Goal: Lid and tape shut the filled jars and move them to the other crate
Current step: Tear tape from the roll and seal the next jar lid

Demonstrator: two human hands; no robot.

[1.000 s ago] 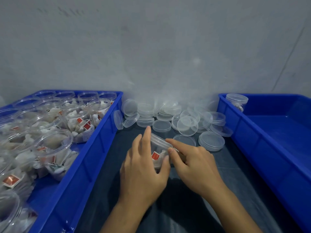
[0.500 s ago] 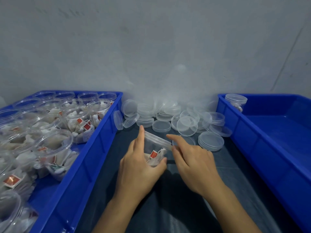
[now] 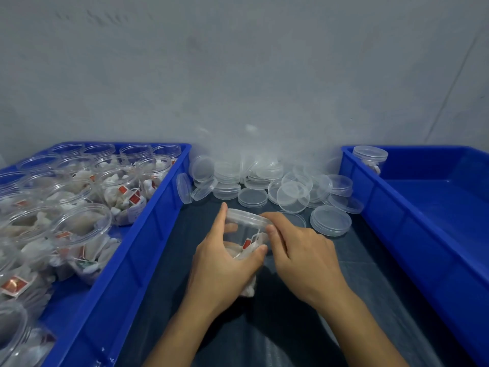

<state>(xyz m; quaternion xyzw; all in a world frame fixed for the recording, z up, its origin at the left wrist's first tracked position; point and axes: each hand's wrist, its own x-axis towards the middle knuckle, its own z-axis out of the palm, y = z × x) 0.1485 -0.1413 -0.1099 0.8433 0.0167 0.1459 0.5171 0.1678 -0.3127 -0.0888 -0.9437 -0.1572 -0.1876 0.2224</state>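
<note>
A clear plastic jar (image 3: pixel 244 235) filled with white sachets and red tags is held over the dark table between the crates, its clear lid (image 3: pixel 247 217) on top. My left hand (image 3: pixel 221 263) grips the jar's body, thumb on the near side and index finger up along the far side. My right hand (image 3: pixel 299 250) pinches the lid's right rim with thumb and index finger. The left blue crate (image 3: pixel 148 234) holds several open filled jars (image 3: pixel 79 226). The right blue crate (image 3: pixel 412 221) holds one lidded jar (image 3: pixel 370 158) in its far left corner.
A heap of loose clear lids (image 3: pixel 291 189) lies on the table against the grey wall, with a small stack (image 3: pixel 330 219) just right of my hands. Dark table surface (image 3: pixel 277 327) shows between the crates.
The jar has been tipped more upright and lifted a little. My right hand has moved to the lid's right rim. My left hand's grip has stayed on the body.
</note>
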